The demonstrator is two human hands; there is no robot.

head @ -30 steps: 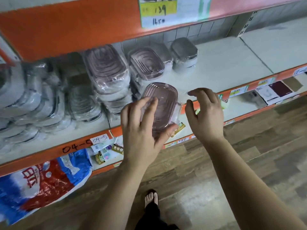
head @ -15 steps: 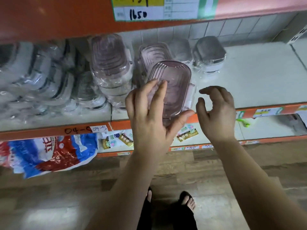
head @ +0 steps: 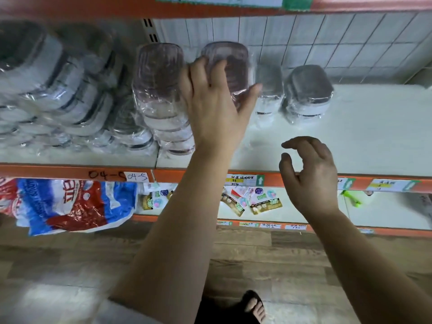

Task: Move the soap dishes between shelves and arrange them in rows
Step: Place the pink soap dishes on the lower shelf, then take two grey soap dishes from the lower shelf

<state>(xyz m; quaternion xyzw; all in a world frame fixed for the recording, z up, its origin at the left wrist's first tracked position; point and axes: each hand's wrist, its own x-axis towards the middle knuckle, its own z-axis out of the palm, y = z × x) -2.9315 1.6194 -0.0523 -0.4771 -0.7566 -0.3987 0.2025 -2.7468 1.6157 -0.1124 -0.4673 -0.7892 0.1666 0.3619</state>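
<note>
Bare white shelf board [head: 362, 136] on the right gives free passage, near to far. Film-wrapped grey soap-dish stacks [head: 58, 101] and a pink translucent stack [head: 161, 94] fill the left; two dark grey wrapped dishes [head: 308, 90] block far centre.

This is a shop aisle. Long orange-edged shelves [head: 70, 170] carry printed price labels [head: 244, 180] and a handwritten bay code [head: 137, 177]. The same shrink-wrapped soap dish [head: 159, 73] is stacked many times over at left. Below lie packaged sachets [head: 265, 205] and a printed bag [head: 70, 204].
</note>
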